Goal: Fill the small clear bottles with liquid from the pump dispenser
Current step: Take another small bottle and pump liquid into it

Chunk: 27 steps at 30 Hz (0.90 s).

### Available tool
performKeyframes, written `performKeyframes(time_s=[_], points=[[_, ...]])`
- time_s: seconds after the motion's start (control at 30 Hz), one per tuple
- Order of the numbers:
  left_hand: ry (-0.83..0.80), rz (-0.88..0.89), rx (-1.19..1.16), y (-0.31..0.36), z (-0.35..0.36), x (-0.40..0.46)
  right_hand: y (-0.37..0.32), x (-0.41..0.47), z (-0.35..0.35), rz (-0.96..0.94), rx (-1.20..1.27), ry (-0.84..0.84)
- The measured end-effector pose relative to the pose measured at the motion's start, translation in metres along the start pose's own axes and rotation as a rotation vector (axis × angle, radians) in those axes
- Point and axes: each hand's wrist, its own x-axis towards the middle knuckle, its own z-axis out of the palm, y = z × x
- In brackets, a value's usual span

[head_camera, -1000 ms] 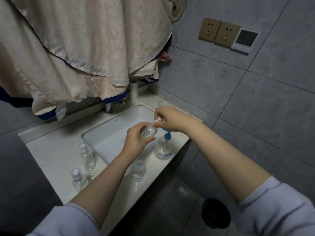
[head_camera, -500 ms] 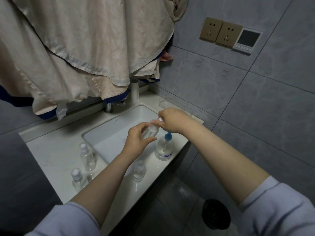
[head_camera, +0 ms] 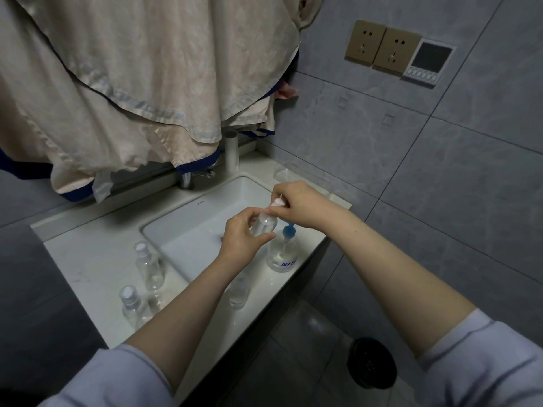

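Small clear bottle [head_camera: 264, 225]: gripped tilted in left hand [head_camera: 244, 236], over the sink [head_camera: 188, 230]. Right hand [head_camera: 299, 202]: pinching its white cap [head_camera: 277, 203]. Pump dispenser [head_camera: 283, 254]: on desk [head_camera: 88, 265], just below right hand. Three bottles stand near left forearm.

Beige cloths with dark blue trim [head_camera: 141, 92] hang above us, draped over the chrome tap [head_camera: 185, 180]. White rectangular basin [head_camera: 188, 230] set in the pale counter [head_camera: 85, 268]. Two tan wall sockets [head_camera: 382, 48] and a white control panel [head_camera: 429, 62] up right. Round black bin [head_camera: 371, 362] on the floor below.
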Motion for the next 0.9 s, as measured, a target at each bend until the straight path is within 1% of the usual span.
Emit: performKeyframes(time_s=[0.13,0.23,0.3,0.4,0.6,0.7,0.9], points=[[-0.013,-0.027,-0.030,0.013,0.013,-0.007,0.012,-0.008,0.000,0.001,0.085,0.004],[0.018,-0.068,-0.061,0.014,0.032,-0.021,0.022,-0.012,0.003,0.044,0.091,0.031],[0.063,-0.127,-0.076,0.010,0.047,-0.031,0.030,-0.014,0.006,0.059,0.096,0.055],[0.140,-0.238,-0.072,-0.002,0.064,-0.044,0.039,-0.016,0.016,0.056,0.153,0.040],[0.161,-0.354,-0.020,-0.031,0.086,-0.054,0.051,-0.024,0.037,0.023,0.228,0.084],[0.145,-0.375,0.026,-0.041,0.091,-0.054,0.056,-0.026,0.044,0.019,0.271,0.071],[0.219,-0.394,0.051,-0.061,0.102,-0.054,0.068,-0.027,0.053,0.040,0.323,0.051]])
